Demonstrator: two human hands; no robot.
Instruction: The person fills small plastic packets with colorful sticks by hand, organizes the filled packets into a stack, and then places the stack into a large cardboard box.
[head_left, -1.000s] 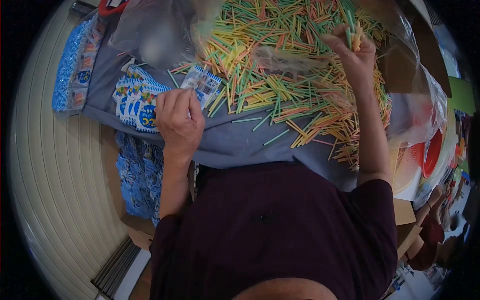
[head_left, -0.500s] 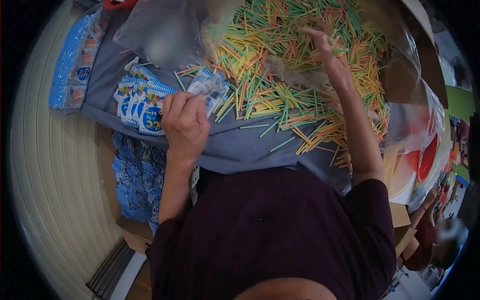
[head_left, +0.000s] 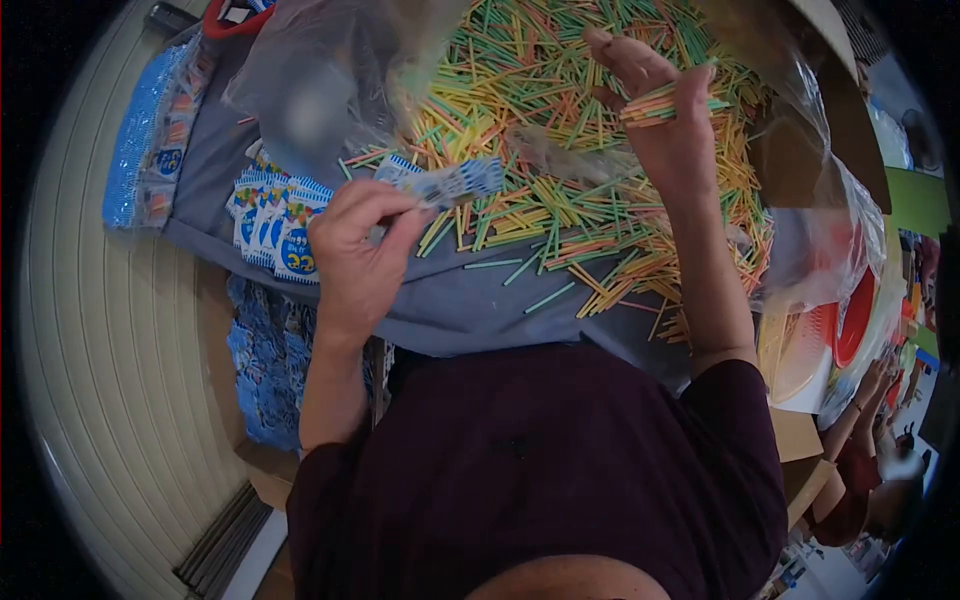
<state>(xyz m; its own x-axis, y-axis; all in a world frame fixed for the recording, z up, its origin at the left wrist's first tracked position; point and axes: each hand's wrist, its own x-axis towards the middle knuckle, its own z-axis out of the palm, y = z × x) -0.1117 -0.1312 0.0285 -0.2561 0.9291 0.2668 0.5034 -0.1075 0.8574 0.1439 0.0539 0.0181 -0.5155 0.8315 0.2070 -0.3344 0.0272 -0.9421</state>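
Note:
Between the thumb and fingers of my left hand [head_left: 362, 245] is the end of a small blue-and-white packet [head_left: 450, 184], lifted off the cloth. A fanned stack of similar packets [head_left: 278, 228] lies just left of that hand. My right hand [head_left: 668, 115] is turned palm up over a large pile of green, yellow and orange sticks [head_left: 560, 215]. Across its palm lies a small bundle of sticks [head_left: 662, 104], with the thumb over them and the other fingers partly curled.
Clear plastic [head_left: 320, 90] covers the pile's left side. A long blue packet bundle [head_left: 150, 140] lies far left. Below it, a box holds many blue packets [head_left: 265, 370]. Red and yellow baskets [head_left: 855, 320] stand right. Another person's arm [head_left: 850, 415] shows at the far right.
My left hand has raised the packet and swung it to the right. My right hand has come up out of the pile and turned over, now with a bundle of sticks in it.

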